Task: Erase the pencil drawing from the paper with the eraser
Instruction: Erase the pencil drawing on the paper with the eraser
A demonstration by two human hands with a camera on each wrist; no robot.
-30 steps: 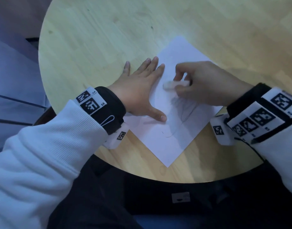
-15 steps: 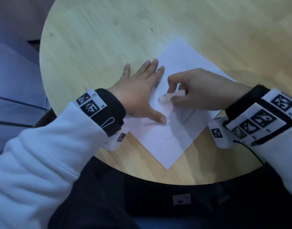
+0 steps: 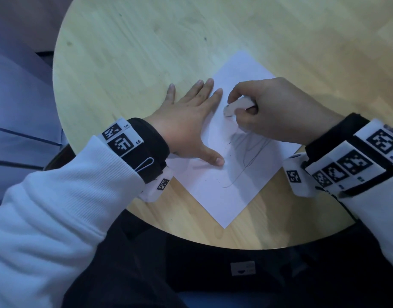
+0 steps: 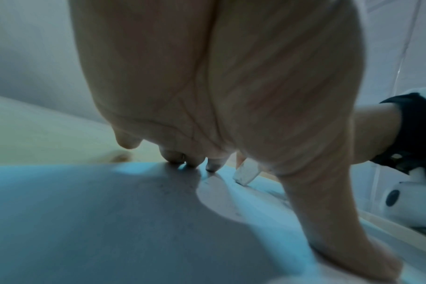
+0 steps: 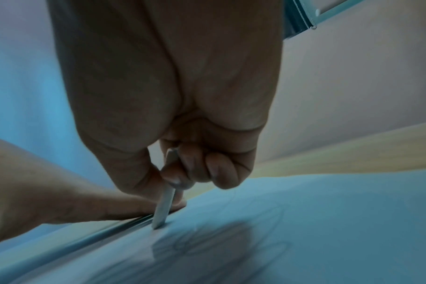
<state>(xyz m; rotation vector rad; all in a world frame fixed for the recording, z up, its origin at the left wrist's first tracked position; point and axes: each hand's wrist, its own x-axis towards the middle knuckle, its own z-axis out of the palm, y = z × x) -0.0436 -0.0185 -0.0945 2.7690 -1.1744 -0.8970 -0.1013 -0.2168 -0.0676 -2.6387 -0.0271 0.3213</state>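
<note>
A white sheet of paper (image 3: 222,196) lies diamond-wise on the round wooden table (image 3: 129,58), with grey pencil scribbles (image 3: 250,150) near its middle. My left hand (image 3: 191,121) lies flat with straight fingers, pressing the paper's left side down. My right hand (image 3: 273,110) pinches a white eraser (image 3: 237,106) between thumb and fingers, its tip on the paper just above the scribbles. The right wrist view shows the eraser (image 5: 164,207) standing edge-on on the paper (image 5: 328,221). In the left wrist view the eraser (image 4: 246,172) appears beyond my fingertips (image 4: 212,167).
The table's near edge (image 3: 213,243) curves just in front of my dark lap. Both wrists carry white camera mounts with black-and-white markers (image 3: 122,141). Bare wood stretches beyond the paper toward the far side.
My right hand has moved the eraser toward me and back away across the paper near the scribbles. The left hand has stayed flat on the sheet.
</note>
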